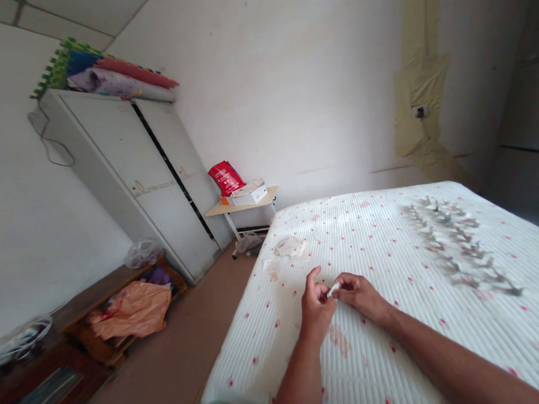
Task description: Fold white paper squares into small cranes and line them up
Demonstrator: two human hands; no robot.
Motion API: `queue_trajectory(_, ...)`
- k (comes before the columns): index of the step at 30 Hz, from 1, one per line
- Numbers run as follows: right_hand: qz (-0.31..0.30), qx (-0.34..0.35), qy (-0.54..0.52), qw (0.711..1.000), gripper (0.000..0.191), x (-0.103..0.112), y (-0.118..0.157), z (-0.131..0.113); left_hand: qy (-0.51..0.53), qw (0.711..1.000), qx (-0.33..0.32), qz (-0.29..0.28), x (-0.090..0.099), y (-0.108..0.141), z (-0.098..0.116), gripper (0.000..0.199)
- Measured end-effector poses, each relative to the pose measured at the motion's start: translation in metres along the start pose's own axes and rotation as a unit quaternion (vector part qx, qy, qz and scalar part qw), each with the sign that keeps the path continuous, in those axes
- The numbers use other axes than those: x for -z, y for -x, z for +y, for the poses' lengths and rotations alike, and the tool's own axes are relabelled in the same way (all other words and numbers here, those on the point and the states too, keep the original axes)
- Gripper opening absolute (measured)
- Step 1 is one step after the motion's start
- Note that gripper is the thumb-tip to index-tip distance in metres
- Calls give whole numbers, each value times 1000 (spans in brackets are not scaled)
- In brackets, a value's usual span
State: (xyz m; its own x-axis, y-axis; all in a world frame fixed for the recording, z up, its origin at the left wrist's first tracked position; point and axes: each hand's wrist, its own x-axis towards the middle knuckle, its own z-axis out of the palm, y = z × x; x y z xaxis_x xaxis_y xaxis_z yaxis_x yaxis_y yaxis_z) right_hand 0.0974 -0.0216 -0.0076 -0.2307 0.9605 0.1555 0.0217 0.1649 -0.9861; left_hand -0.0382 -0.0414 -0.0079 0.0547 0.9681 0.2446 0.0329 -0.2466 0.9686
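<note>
A small folded piece of white paper (334,289) is pinched between my two hands, above the bed. My left hand (315,302) holds its lower left end with thumb and fingers, the index finger raised. From the right, the thumb and fingertips of my right hand (359,293) close on the other end. Beyond my hands lie some thin, printed-looking paper sheets (290,247), loosely piled. To the right, several small folded paper figures (461,235), shaped like cranes, stand in rows; blur hides their details.
The bed (366,225) has a white ribbed cover with red dots. Behind its far left corner stands a small table (241,205) with a red bag (226,179) and a white box (250,194). A grey cabinet (119,158) and a low wooden unit (39,379) line the left.
</note>
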Motion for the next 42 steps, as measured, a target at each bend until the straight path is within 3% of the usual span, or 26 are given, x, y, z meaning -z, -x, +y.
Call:
queue_trajectory(10,5,23,1,1000,20,0,1,1,-15,1000,8,2,-1,0,-2,61)
queue_trajectory(15,-4,-32,-23,999,22,2,2,-3,15,999,15,-25,1,-1,3,60)
queue_trajectory(25,-5,-41,-43,998,28,4,3,-6,-15,999,49,3,0,-4,-3,16)
queue_trajectory(30,-1,-36,-49,998,27,4,5,-12,-46,998,45,8,2,-4,-4,16)
queue_trajectory(42,-21,-52,-114,992,25,4,5,-11,4,996,81,-36,7,-3,5,19)
